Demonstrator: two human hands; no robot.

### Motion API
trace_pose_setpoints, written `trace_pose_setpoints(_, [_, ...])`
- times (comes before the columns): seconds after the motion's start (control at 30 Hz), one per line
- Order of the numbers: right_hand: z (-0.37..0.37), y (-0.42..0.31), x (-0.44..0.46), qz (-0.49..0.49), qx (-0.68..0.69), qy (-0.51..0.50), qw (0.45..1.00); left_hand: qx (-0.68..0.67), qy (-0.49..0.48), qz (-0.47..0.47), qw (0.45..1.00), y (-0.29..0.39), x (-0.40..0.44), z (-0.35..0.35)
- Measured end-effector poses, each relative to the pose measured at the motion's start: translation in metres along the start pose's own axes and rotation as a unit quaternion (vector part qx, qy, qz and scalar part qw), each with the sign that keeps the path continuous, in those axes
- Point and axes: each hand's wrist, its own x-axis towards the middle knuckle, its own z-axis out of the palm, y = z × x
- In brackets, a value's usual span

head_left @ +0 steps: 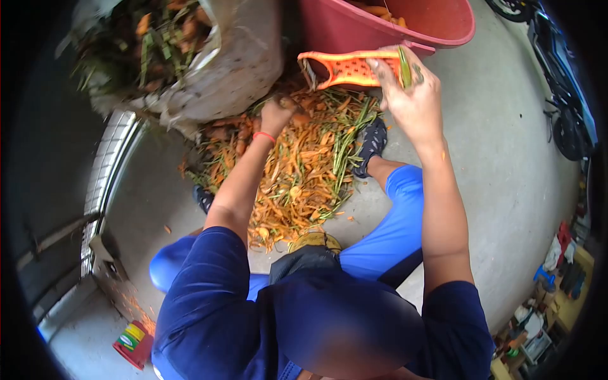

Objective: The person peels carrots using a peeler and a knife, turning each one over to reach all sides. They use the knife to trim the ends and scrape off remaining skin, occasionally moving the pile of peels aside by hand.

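Note:
My left hand (277, 115), with a red band at its wrist, is closed low over the far side of a heap of carrot peelings (288, 174). What its fingers hold, if anything, is hidden; orange carrot pieces lie right beside it. Held up at the far right, my right hand (415, 95) has its fingers curled around a narrow green object (405, 68), whose kind I cannot make out. Just left of that hand is an orange perforated plastic piece (354, 68), like a small stool or basket; the thumb overlaps its edge. Green stalks (348, 142) lie along the heap's right side.
A white sack (244, 60) full of carrots and green scraps stands at the far left. Behind the orange plastic sits a red tub (437, 28) with carrots inside. A motorbike (567, 95) is parked at right. A red container (134, 345) lies at lower left.

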Motion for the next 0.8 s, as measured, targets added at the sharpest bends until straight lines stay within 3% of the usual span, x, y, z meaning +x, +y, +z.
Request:
trace_pose_setpoints(0.07, [0.008, -0.010, 0.001, -0.012, 0.008, -0.021, 1.000, -0.257, -0.004, -0.095, 0.962, 0.002, -0.031, -0.045])
trace_pose_setpoints(0.1, [0.015, -0.010, 0.001, -0.018, -0.007, -0.026, 0.999, -0.325, -0.122, -0.159, 0.924, 0.025, -0.054, -0.085])
trace_pose_setpoints(0.17, [0.024, -0.030, -0.001, 0.040, 0.035, -0.075, 0.996, -0.404, -0.127, -0.157, 0.892, 0.035, -0.088, -0.132])
trace_pose_setpoints(0.2, [0.031, -0.035, -0.001, 0.042, 0.066, -0.074, 0.994, -0.491, -0.142, -0.187, 0.839, 0.071, -0.117, -0.157])
trace_pose_setpoints(0.23, [0.039, -0.034, 0.000, 0.044, 0.095, -0.074, 0.992, -0.630, -0.170, -0.228, 0.723, 0.091, -0.139, -0.181])
trace_pose_setpoints(0.3, [0.050, -0.035, 0.002, 0.063, 0.146, -0.094, 0.983, -0.599, -0.152, -0.134, 0.775, 0.095, -0.169, -0.209])
trace_pose_setpoints(0.33, [0.055, -0.039, 0.003, 0.066, 0.170, -0.099, 0.978, -0.501, -0.126, -0.075, 0.853, 0.097, -0.183, -0.221])
trace_pose_setpoints(0.37, [0.061, -0.042, 0.002, 0.076, 0.193, -0.103, 0.973, -0.470, -0.107, -0.015, 0.876, 0.086, -0.186, -0.228])
trace_pose_setpoints(0.43, [0.072, -0.052, -0.001, 0.067, 0.233, -0.132, 0.961, -0.497, -0.015, -0.016, 0.867, 0.086, -0.193, -0.231])
trace_pose_setpoints(0.5, [0.088, -0.058, -0.007, 0.092, 0.256, -0.159, 0.949, -0.640, -0.038, 0.011, 0.767, 0.083, -0.189, -0.233])
trace_pose_setpoints(0.57, [0.100, -0.054, -0.010, 0.094, 0.280, -0.193, 0.936, -0.655, -0.035, 0.045, 0.754, 0.083, -0.186, -0.228])
trace_pose_setpoints(0.67, [0.111, -0.060, -0.010, 0.095, 0.284, -0.213, 0.930, -0.652, -0.001, 0.026, 0.758, 0.092, -0.187, -0.226])
trace_pose_setpoints(0.8, [0.127, -0.064, -0.015, 0.089, 0.282, -0.261, 0.919, -0.667, -0.024, -0.007, 0.745, 0.068, -0.177, -0.231])
